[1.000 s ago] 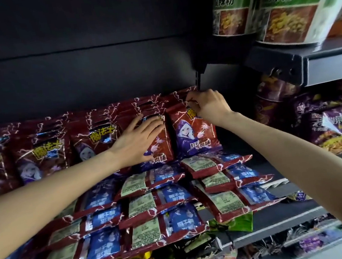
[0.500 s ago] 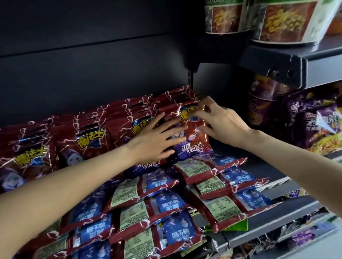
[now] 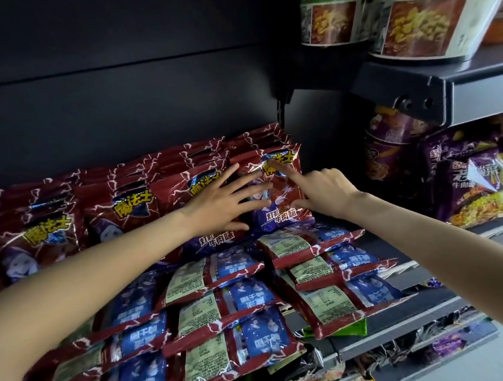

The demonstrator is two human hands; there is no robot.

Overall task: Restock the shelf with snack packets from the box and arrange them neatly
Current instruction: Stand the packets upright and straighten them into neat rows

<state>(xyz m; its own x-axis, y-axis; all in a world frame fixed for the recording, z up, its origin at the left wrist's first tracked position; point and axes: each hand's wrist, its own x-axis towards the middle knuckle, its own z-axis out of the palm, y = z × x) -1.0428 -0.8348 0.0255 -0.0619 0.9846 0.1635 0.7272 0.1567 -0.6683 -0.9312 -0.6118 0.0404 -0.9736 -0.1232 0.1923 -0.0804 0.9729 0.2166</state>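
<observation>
Setting: dark shelf with a black back panel.
Left hand: fingers straight and spread, flat on the front packets.
Right hand: index finger straight on the right-end packet, thumb at its lower edge, other fingers curled.
Packets: red upright row at the back; flat packets in front, backs up.
Beyond: noodle tubs above, purple bags to the right.

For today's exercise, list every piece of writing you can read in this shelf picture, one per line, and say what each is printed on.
"魔法士": yellow logo on the upright red snack packets.
"牛肉味": front of the packet under both hands.
"酸辣粉": green-banded noodle tubs on the upper shelf.
"牛肉": purple noodle bag at right; the rest is blurred.
Green back labels on the flat packets: too small to read.
</observation>
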